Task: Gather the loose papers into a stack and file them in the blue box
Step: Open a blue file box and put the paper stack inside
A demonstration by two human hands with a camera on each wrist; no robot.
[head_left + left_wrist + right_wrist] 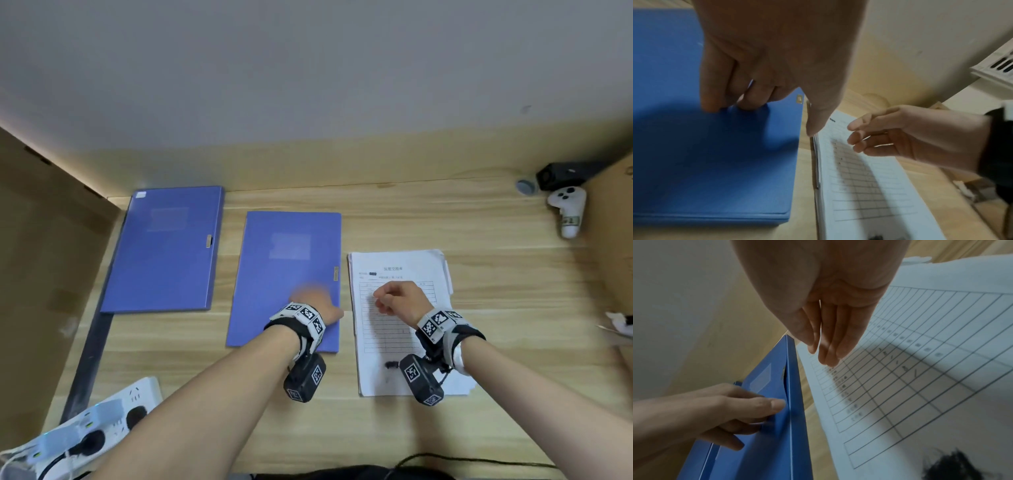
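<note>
A shut blue box lies flat mid-table, its metal clasp on the right edge. My left hand rests on the lid near that edge, with bent fingertips touching the lid and the thumb hanging over the side. It grips nothing. Right of the box lies a stack of printed papers with a table form on top. My right hand hovers just above the sheets with loose fingers pointing down and nothing held.
A second shut blue box lies at the far left. A white power strip sits at the front left. A white controller and a black device are at the back right. Cardboard walls flank the table.
</note>
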